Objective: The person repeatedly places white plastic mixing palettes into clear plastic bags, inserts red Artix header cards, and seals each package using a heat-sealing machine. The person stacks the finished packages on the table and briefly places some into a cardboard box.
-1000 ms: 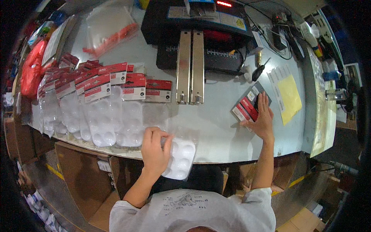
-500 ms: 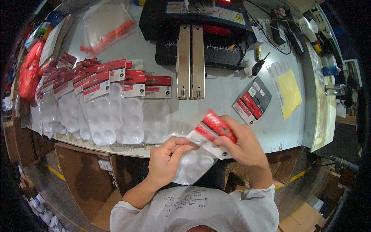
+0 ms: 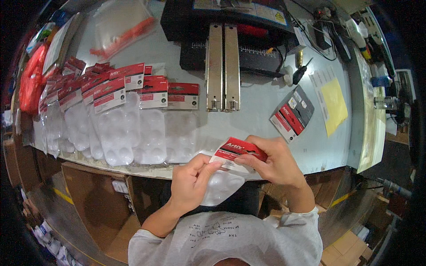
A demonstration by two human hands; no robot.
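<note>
Glossy red and white card stock made up the header card (image 3: 228,156), which slanted over the near edge of the worktable (image 3: 253,126), between the person's two hands. The left hand (image 3: 190,181) was pinched together at its lower left corner, thumb against bent fingers; how much of the clear wrapping it also gripped could not be told. The right hand (image 3: 276,160) was clamped on the card's other end, thumb flat across the printed face, the remaining fingers mostly hidden behind. Below the card hung a white plastic palette (image 3: 222,188), smooth and shiny, its rounded wells partly covered by the left hand.

To the left, packaged palettes (image 3: 117,135) overlapped in a row, their round hollows showing through crinkled clear film beneath stiff red and white headers (image 3: 108,94). A slanted pile of cards (image 3: 291,115), matt grey at its upper part and red and white lower down, rested to the right, near a flat yellow sheet (image 3: 333,106). Beyond the hands, two straight metal bars (image 3: 224,71) jutted from a boxy black machine (image 3: 177,24). A puckered red bag (image 3: 33,82) bulged at far left.
</note>
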